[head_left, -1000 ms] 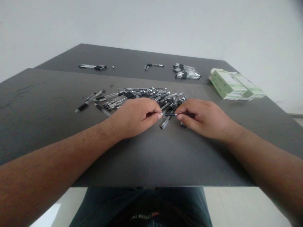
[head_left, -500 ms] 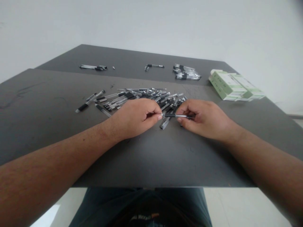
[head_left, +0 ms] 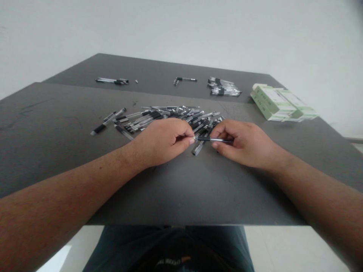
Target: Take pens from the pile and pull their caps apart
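Between my two hands a slim pen point(head_left: 204, 139) with a black grip lies level, just in front of the pile. My left hand point(head_left: 167, 141) pinches its left end at the tip between thumb and forefinger. The fingers of my right hand point(head_left: 244, 143) are closed round the clear barrel at the other end, and part of that end is hidden. Behind both hands spreads a heap of pen parts point(head_left: 153, 117), with clear barrels, black grips and thin refills mixed together. A clear cap point(head_left: 196, 150) sticks out of the heap below the held pen.
Several pens point(head_left: 222, 87) are bunched at the back right, near green-and-white boxes point(head_left: 273, 102). More pens point(head_left: 112, 81) lie at the back left beside a small white piece point(head_left: 136, 81). A single pen point(head_left: 187, 79) and a cap rest at the back middle of the dark table point(head_left: 181, 196).
Hardly anything differs. My right-hand fingers have shifted very slightly on the pen, while my left hand keeps its pinch in the same place.
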The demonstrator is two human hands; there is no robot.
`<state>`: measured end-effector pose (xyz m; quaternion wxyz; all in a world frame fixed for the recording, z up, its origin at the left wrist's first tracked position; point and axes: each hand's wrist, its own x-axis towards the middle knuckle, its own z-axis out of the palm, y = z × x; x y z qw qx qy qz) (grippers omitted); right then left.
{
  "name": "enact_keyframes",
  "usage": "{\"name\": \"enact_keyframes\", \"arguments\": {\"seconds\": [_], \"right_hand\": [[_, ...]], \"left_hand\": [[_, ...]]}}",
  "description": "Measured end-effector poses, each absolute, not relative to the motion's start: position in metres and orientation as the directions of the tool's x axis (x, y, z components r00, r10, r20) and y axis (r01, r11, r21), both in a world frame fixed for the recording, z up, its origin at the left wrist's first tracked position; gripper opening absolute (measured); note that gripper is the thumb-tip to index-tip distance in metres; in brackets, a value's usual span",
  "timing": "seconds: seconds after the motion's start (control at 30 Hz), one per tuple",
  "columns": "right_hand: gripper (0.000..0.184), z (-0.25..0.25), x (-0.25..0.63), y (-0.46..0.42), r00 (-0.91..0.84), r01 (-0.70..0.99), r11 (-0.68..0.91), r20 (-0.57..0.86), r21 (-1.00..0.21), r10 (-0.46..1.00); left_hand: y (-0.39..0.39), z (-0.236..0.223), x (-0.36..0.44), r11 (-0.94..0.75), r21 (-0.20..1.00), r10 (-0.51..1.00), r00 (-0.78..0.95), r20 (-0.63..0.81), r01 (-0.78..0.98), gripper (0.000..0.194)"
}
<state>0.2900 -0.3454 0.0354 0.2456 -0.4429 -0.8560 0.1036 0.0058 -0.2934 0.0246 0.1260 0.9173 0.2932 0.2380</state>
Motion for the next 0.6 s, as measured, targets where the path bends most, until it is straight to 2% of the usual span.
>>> {"name": "enact_keyframes", "arguments": {"seconds": [0.1, 0.27, 0.5, 0.6], "right_hand": [[0.004, 0.0367, 0.2908, -0.3447, -0.515, 0.703, 0.616, 0.342, -0.355, 0.786], [0.018, 0.0360, 0.2927, -0.3420, -0.578, 0.671, 0.671, 0.344, -0.315, 0.740], [0.012, 0.0358, 0.2903, -0.3456, -0.474, 0.702, 0.563, 0.304, -0.437, 0.827], [0.008, 0.0375, 0.2896, -0.3460, -0.461, 0.721, 0.553, 0.306, -0.418, 0.833]], "left_hand": [[-0.2934, 0.0242, 0.0061, -0.799, 0.372, 0.595, 0.716, 0.365, 0.473, 0.028], [-0.2928, 0.0234, 0.0052, -0.798, 0.366, 0.596, 0.717, 0.363, 0.478, 0.027], [-0.2928, 0.0236, 0.0048, -0.797, 0.376, 0.595, 0.720, 0.357, 0.473, 0.026], [-0.2934, 0.0245, 0.0052, -0.795, 0.379, 0.597, 0.723, 0.349, 0.474, 0.025]]}}
